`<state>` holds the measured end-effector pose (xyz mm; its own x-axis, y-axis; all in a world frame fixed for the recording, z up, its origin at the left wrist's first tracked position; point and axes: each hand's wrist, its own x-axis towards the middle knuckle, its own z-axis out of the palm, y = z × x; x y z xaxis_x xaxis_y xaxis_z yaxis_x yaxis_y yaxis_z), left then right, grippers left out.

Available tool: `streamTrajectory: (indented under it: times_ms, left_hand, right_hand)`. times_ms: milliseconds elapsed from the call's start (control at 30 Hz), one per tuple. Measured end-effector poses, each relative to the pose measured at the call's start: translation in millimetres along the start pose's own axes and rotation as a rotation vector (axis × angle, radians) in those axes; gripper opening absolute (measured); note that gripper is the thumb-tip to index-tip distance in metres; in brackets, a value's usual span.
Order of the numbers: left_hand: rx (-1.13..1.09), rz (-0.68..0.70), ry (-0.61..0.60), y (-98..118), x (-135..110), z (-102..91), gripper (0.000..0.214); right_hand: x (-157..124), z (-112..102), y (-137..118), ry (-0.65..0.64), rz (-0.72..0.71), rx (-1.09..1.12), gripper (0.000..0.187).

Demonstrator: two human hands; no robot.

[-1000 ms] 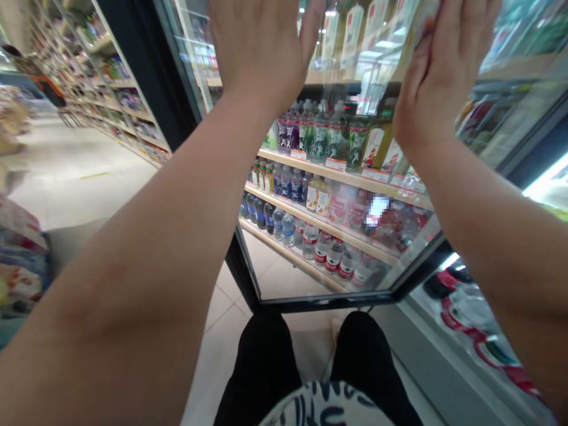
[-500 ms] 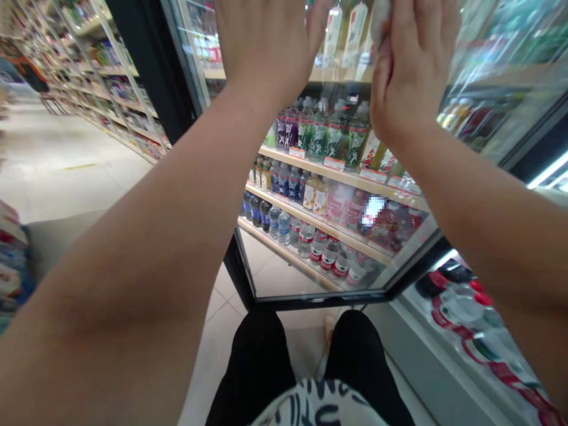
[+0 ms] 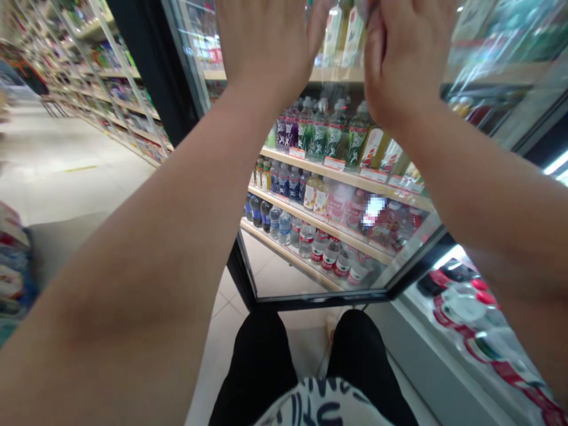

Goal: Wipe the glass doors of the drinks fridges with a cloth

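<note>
The glass door (image 3: 293, 278) of a drinks fridge stands open before me, framed in black. My left hand (image 3: 268, 41) is raised against its upper part, thumb stretched out and apart; the top edge cuts off the fingertips. To its right, my right hand (image 3: 406, 53) is up at the glass, with its fingers partly out of view. A sliver of a pale grey wad (image 3: 365, 8), perhaps cloth, shows by the right thumb. Through or in the glass appear shelves with green-labelled bottles (image 3: 335, 133) and clear bottles with red labels (image 3: 331, 254).
At the right, bottles with red labels (image 3: 461, 307) stand in the fridge above its grey base (image 3: 426, 349). Store shelves (image 3: 124, 94) line an aisle with a pale tiled floor (image 3: 66, 171) at the left. My black-clad legs (image 3: 261, 361) are below the door.
My right hand has moved left and slightly up along the glass, closer to the left hand. Less of the pale wad shows. My left hand has stayed almost in place.
</note>
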<state>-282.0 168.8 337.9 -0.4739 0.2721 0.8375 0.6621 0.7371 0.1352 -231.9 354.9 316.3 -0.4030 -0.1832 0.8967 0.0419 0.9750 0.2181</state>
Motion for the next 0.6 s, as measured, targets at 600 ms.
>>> streamTrajectory:
  times_ms: [600]
  left_hand:
    - [0.305, -0.200, -0.172, 25.8, -4.6, -4.2, 0.066]
  right_hand:
    - [-26.7, 4.4, -3.7, 0.064, 0.104, -0.034, 0.062]
